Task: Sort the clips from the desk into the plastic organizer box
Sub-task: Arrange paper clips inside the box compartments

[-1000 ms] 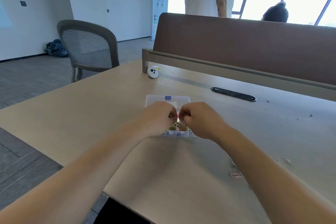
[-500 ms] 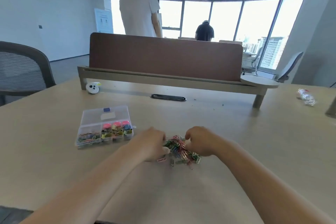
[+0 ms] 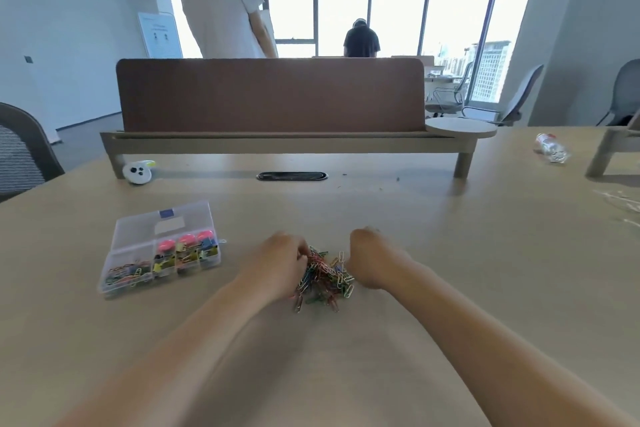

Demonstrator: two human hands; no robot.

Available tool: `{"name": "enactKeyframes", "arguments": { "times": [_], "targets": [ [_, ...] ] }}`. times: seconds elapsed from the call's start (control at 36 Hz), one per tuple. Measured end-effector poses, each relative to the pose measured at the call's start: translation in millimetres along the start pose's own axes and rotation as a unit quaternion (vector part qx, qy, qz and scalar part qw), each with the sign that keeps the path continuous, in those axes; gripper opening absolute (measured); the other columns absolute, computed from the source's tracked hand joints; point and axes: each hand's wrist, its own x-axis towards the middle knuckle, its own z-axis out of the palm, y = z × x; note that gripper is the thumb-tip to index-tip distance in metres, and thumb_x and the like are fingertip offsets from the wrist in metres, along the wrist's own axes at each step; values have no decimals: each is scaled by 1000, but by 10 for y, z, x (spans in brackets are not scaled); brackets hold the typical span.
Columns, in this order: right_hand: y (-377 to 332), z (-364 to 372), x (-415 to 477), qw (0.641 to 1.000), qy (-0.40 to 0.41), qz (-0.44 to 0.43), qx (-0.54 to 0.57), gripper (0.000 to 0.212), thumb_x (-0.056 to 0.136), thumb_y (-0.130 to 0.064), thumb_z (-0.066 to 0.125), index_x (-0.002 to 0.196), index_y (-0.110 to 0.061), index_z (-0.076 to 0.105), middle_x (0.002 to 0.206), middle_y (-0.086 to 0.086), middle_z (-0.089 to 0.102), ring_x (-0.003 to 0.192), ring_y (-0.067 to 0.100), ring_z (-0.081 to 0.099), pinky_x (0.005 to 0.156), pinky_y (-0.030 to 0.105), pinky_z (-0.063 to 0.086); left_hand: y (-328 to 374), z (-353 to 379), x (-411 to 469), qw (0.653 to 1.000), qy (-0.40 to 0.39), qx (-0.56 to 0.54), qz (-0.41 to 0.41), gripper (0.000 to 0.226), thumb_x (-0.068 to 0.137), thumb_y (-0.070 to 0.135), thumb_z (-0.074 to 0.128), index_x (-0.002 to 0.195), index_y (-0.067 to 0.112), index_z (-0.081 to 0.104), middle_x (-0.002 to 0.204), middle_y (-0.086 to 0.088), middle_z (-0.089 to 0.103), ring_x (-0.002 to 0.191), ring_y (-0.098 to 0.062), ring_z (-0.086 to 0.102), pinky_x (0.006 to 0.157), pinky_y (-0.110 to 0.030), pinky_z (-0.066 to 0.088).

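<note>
- Beige desk [image 3: 450, 253] carries a tangled heap of paper clips [image 3: 323, 279] in red, green, blue and yellow, lying near the front edge, between the 2 hands.
- The left hand [image 3: 282, 262] sits at the heap's left edge, knuckles up, its fingers curled down into the clips and gripping some of them.
- The right hand [image 3: 372, 260] is curled at the heap's right edge, touching the outermost clips. I cannot tell whether it holds any, as its fingertips are tucked under and out of sight.
- The clear plastic organizer box [image 3: 138, 232] stands open to the left of the heap, apart from both hands.
- Its front row has 1 wide compartment at the left holding coloured paper clips, then 3 narrower compartments with mixed clips and pink pieces on top.
- Farther back on the desk lie a small white round gadget [image 3: 137, 173], a black cable slot [image 3: 292, 176] and, far right, a crumpled clear bottle [image 3: 552, 148].
- A brown divider panel [image 3: 270, 94] stands across the desk's rear. Behind it are a standing person in a white shirt [image 3: 221, 10] and a seated person in dark clothes [image 3: 361, 42].
- A grey mesh chair [image 3: 20, 152] is at the left edge.
</note>
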Motion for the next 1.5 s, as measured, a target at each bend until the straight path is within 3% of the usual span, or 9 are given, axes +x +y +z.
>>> {"name": "enactKeyframes", "arguments": {
  "times": [0.08,0.25,0.39,0.53,0.75,0.94,1.19,1.31,1.5],
  "targets": [
    [120,-7,55,1000,16,15,2,21,92,-15,48,105,-6,63,82,8,49,81,27,48,71,32,40,-76,65,130,1000,-9,4,5,26,97,33,49,114,21,64,115,-1,53,105,-17,54,93,-33,45],
    [61,44,117,1000,-13,-10,-13,24,94,-13,46,109,-3,62,94,12,51,105,33,59,72,30,40,-79,235,225,989,-132,-57,20,54,100,37,44,149,16,33,160,-4,17,146,-19,19,119,-32,16],
    [-73,93,102,999,-30,-43,10,26,95,-9,43,107,-1,64,102,16,60,96,30,56,76,29,43,-58,210,134,987,-133,-58,66,41,101,27,43,139,12,49,149,-2,40,140,-18,31,113,-26,23],
    [-78,99,78,995,-41,-83,-28,34,87,-4,42,106,-5,70,108,15,65,95,29,60,69,28,44,-84,86,23,989,-111,-79,57,26,98,25,46,117,24,64,112,5,66,103,-15,59,87,-30,46],
    [85,-28,-63,993,-49,-99,-45,41,93,-16,49,133,-12,56,136,6,54,122,22,52,95,25,41,-123,-191,-158,993,-98,-34,55,43,93,29,60,134,20,53,138,0,51,126,-16,46,95,-21,33],
    [104,-2,-113,984,-81,-106,-120,31,89,-35,65,91,-5,58,98,5,54,95,23,49,72,25,40,-193,-225,-213,980,-183,66,-33,100,68,62,74,147,15,35,147,-10,38,130,-26,45,103,-34,41],
    [31,101,111,988,-60,-131,-48,79,81,-39,74,148,-17,37,140,6,42,127,24,46,105,29,36,-121,-130,-64,984,-169,55,-21,66,71,54,76,116,8,62,113,-11,63,99,-26,62,84,-37,51],
    [-29,107,195,984,-53,-168,-33,67,80,-34,75,141,-28,47,130,4,48,120,22,49,99,29,37,-106,-60,28,990,-137,15,-10,41,72,42,78,96,10,68,86,-9,65,78,-25,60,63,-31,43],
    [-44,192,326,987,-4,-163,-13,40,78,-24,72,117,-27,64,113,-1,62,103,20,58,77,27,43,-134,67,124,996,-84,-32,3,20,77,29,71,95,21,70,92,0,64,87,-20,61,72,-31,50]
  ]
}}
